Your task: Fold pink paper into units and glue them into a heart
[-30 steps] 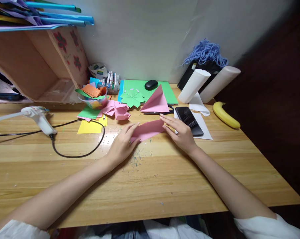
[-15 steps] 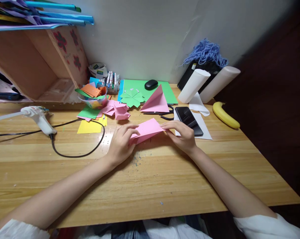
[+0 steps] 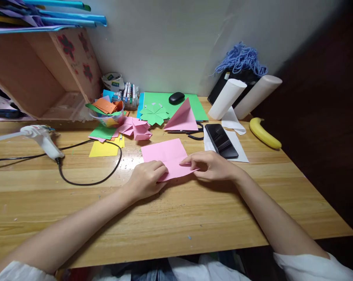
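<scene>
A sheet of pink paper point(image 3: 164, 152) lies opened out just above the wooden table, with a faint crease across it. My left hand point(image 3: 147, 177) grips its near left edge, fingers curled over the top. At the near right corner, my right hand point(image 3: 210, 166) pinches the paper between thumb and fingers. Just beyond the sheet stands a folded pink paper cone point(image 3: 184, 117), resting by black-handled scissors point(image 3: 197, 134). Folded pink paper pieces point(image 3: 135, 128) sit to the left of it.
Behind are a green paper flower point(image 3: 154, 114), a black mouse point(image 3: 176, 98) and green sheets. To the right lie a phone point(image 3: 221, 141), white paper rolls point(image 3: 227, 99) and a banana point(image 3: 264, 133). A glue gun point(image 3: 43, 142) with its looping cable and a tub of paper scraps point(image 3: 107, 111) occupy the left.
The pink paper, folded over before, is now spread open and nearer to me. My right hand has come down toward me with its corner; my left hand has curled over the near edge.
</scene>
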Action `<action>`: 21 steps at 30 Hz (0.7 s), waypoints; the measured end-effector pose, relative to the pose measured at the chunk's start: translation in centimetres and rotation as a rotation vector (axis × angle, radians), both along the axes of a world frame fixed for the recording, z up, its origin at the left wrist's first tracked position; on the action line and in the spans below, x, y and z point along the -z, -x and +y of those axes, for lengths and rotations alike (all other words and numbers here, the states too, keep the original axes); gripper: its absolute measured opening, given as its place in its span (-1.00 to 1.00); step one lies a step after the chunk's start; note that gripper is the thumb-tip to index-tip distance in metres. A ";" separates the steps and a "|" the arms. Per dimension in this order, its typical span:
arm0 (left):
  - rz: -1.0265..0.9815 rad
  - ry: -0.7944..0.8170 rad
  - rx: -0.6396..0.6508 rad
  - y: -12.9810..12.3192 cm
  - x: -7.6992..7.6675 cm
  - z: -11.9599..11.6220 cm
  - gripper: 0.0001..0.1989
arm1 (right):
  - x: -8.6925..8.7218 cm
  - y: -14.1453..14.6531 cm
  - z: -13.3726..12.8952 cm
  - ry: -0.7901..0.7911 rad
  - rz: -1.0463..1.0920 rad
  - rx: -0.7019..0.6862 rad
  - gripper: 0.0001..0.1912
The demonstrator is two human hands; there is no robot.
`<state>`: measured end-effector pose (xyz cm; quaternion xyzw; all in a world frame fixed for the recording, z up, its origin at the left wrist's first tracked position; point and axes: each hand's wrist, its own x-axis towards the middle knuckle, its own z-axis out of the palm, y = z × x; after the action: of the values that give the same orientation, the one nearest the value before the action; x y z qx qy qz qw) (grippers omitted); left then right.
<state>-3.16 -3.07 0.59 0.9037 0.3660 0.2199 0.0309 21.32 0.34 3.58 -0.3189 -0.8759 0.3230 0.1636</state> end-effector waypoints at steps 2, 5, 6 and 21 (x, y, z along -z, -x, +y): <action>0.028 0.015 0.008 -0.1 -0.1 -0.4 -0.80 | -0.1 0.0 0.0 0.055 -0.013 0.002 -0.88; 0.026 0.048 -0.002 -0.3 -0.3 -0.8 -0.74 | -0.2 0.2 0.1 0.151 0.010 0.065 -0.97; 0.024 0.071 -0.016 -0.3 -0.3 -0.9 -0.73 | -0.1 0.3 0.1 0.182 0.017 0.098 -0.95; -0.108 0.362 -0.348 0.4 0.4 1.3 -0.69 | 2.6 1.5 0.4 0.073 -0.081 0.509 -0.75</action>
<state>-3.54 -1.76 0.20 0.7939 0.5471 0.2007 0.1736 19.77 0.71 0.93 -0.5474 -0.7611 0.2898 0.1929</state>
